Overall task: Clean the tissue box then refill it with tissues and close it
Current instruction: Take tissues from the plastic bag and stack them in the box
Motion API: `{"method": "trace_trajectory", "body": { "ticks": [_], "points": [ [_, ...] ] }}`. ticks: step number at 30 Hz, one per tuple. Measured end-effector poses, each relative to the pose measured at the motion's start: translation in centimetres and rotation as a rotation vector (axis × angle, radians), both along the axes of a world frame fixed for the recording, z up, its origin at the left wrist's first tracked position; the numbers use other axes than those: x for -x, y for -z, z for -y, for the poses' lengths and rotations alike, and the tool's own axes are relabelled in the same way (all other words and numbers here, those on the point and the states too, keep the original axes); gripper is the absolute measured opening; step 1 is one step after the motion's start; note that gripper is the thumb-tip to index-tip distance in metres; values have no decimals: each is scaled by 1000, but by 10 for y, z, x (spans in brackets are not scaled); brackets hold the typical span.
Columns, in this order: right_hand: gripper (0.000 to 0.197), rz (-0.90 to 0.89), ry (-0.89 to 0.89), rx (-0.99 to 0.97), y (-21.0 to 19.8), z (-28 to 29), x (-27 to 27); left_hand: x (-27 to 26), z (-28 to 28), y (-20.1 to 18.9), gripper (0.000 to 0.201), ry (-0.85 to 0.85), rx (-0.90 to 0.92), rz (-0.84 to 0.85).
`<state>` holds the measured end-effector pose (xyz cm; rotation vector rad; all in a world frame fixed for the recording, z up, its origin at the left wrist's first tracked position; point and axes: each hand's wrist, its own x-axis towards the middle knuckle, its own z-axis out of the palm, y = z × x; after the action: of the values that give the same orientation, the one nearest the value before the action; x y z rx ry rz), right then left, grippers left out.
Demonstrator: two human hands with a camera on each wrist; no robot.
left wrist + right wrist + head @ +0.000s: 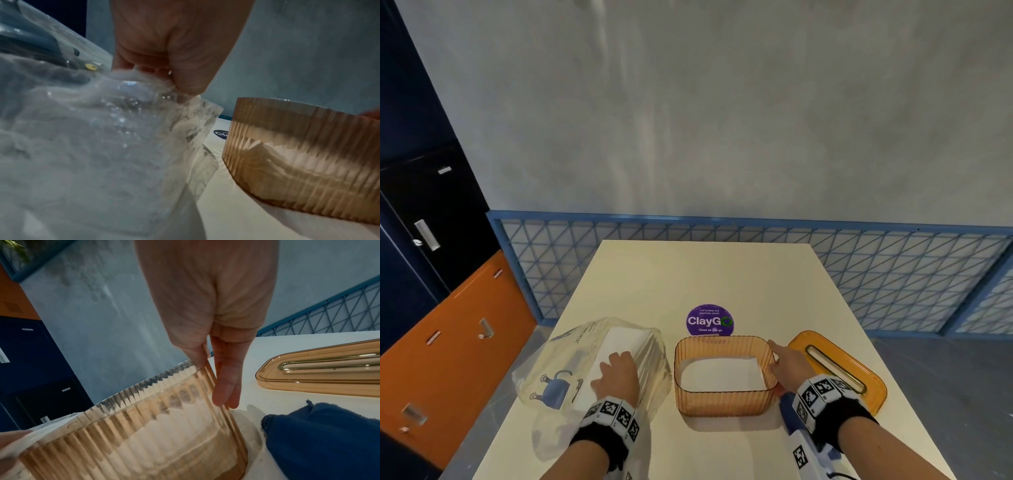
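Observation:
The amber ribbed tissue box stands open on the white table, with a white stack of tissues lying in it. Its amber lid, with a gold-edged slot, lies flat to the right. My right hand pinches the box's right wall, thumb inside and straight fingers outside. Left of the box lies a clear plastic tissue pack with white tissues in it. My left hand is on the pack, and its curled fingers grip plastic and tissue.
A dark blue cloth lies on the table between the box and the lid. Behind the box a purple round sticker is on the tabletop. A blue mesh railing runs beyond the far edge, with lockers at the left.

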<state>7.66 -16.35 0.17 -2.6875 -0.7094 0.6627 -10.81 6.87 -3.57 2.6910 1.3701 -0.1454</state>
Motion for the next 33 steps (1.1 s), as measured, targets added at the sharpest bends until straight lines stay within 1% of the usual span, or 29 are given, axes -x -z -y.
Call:
{"method": "trace_trajectory", "body": {
  "ticks": [2, 5, 7, 9, 10, 11, 12, 14, 15, 16, 17, 18, 19, 20, 21, 22, 23, 24, 25, 26, 27, 28, 30, 31, 32, 33],
  "points": [
    [57, -23, -8, 10, -1, 1, -1, 2, -5, -5, 34, 32, -24, 30],
    [60, -112, -19, 39, -11, 1, -4, 8, -12, -25, 34, 34, 51, 138],
    [60, -54, -49, 50, -27, -6, -6, 15, -14, -43, 29, 7, 55, 255],
    [55, 33, -57, -92, -50, -20, -1, 22, -13, -60, 27, 9, 5, 405],
    [51, 21, -62, -196, -63, -31, 6, 27, -10, -67, 27, 32, -22, 493],
    [48, -56, -74, -298, -74, -43, 14, 30, -5, -73, 28, 62, -36, 582],
    [49, -199, -80, -388, -85, -57, 25, 34, 1, -79, 29, 96, -39, 659],
    [59, -597, -38, -533, -101, -82, 46, 39, 13, -85, 33, 167, -36, 759],
    [63, -766, -12, -570, -108, -92, 54, 42, 19, -85, 35, 210, -42, 801],
    [67, -891, 3, -590, -113, -101, 59, 44, 23, -84, 36, 276, -59, 837],
    [67, -948, 7, -591, -118, -108, 63, 47, 25, -81, 37, 364, -73, 858],
    [64, -971, 4, -585, -121, -113, 66, 50, 28, -79, 38, 446, -69, 859],
    [61, -938, -20, -563, -124, -118, 68, 52, 28, -74, 39, 510, -85, 840],
    [55, -864, -77, -524, -126, -123, 69, 55, 28, -67, 41, 555, -101, 806],
    [46, -740, -161, -466, -127, -126, 70, 58, 28, -62, 43, 580, -89, 775],
    [38, -608, -239, -423, -127, -129, 70, 61, 28, -59, 44, 572, -56, 764],
    [34, -486, -293, -398, -128, -131, 72, 65, 29, -54, 45, 525, -7, 798],
    [33, -390, -326, -389, -130, -132, 74, 68, 32, -52, 47, 460, 88, 847],
    [33, -310, -355, -390, -134, -133, 77, 71, 34, -52, 51, 384, 222, 918],
    [33, -235, -383, -399, -137, -135, 80, 72, 34, -54, 56, 284, 338, 1018],
    [33, -195, -411, -415, -139, -137, 82, 71, 30, -53, 55, 157, 424, 1110],
    [32, -190, -446, -436, -138, -139, 83, 68, 24, -52, 52, 6, 522, 1184],
    [31, -221, -513, -480, -135, -143, 86, 62, 4, -53, 54, -331, 808, 1294],
    [31, -229, -528, -491, -132, -144, 87, 60, -5, -52, 55, -445, 946, 1342],
    [31, -231, -530, -504, -129, -145, 87, 59, -13, -52, 55, -499, 1049, 1392],
    [31, -238, -509, -516, -124, -146, 87, 60, -18, -53, 54, -501, 1108, 1432]
  ]
}}
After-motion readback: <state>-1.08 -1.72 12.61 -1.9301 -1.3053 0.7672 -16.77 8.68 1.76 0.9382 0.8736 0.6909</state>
